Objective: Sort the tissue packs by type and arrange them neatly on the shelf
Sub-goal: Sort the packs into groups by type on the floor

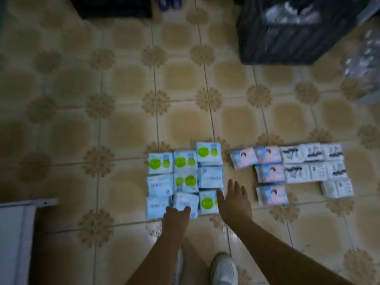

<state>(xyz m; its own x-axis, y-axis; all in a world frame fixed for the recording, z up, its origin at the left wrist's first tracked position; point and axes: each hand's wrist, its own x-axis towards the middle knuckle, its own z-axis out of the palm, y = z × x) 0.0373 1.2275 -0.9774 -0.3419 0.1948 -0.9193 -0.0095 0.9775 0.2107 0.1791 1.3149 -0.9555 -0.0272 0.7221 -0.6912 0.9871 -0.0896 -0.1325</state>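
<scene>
**Packs laid out in groups on the floor, one group being squared up**

The tissue packs are laid flat on the tiled floor [127, 124], not yet on any shelf. They are kept in three groups so that each kind stays together. The blue and green packs [185, 177] are set in a block of three rows near the middle of the floor. The pink packs [269, 173] are placed just beside them to the right, and the white packs with dark print [316, 165] are touching the pink ones on the far right.

The left hand [177, 212] is rested on the near edge of the blue and green block, with the fingers bent over the front middle pack. The picture is blurred, so it cannot be told if the pack is gripped or only pressed. The right hand [234, 200] is held wide, fingers straight, and is set against the near right corner of the same block. Nothing is held in it. It is likely that the block is being pushed tight and straight from two sides.

One pink pack at the far left of its group is tilted and may need to be straightened. A dark crate [287, 44] is seen at the far right of the floor, and a white shoe [224, 268] at the near edge
</scene>
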